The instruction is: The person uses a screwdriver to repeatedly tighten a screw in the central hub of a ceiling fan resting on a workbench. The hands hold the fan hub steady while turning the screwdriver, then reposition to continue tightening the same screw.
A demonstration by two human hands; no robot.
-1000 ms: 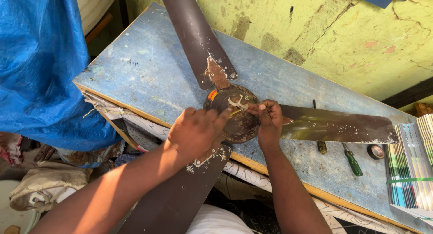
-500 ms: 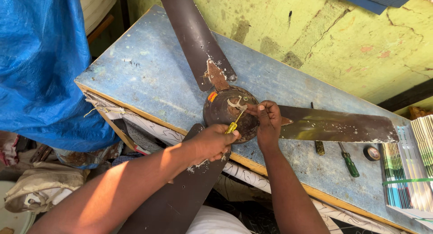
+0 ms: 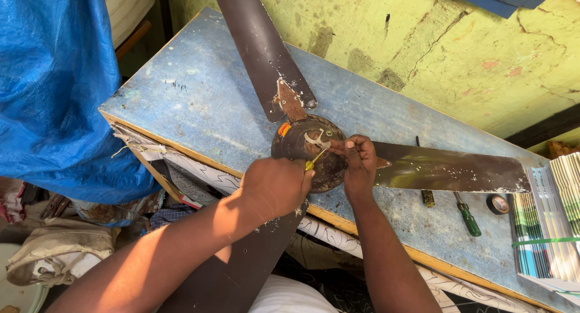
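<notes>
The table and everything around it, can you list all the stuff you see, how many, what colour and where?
Fan motor hub: one, rusty brown, middle of table.
Fan blades: three, dark brown, spreading from hub.
Table: one, worn blue, against wall.
Small tool: one, yellow, tip at hub.
Screwdriver: one, green handle, on table at right.
Tape roll: one, black, beside screwdriver.
Stack of sheets: one, greenish, far right.
Tarpaulin: one, blue, left.
Wall: yellow-green, behind table.
Left hand: grips the small tool.
Right hand: fingers on hub.
</notes>
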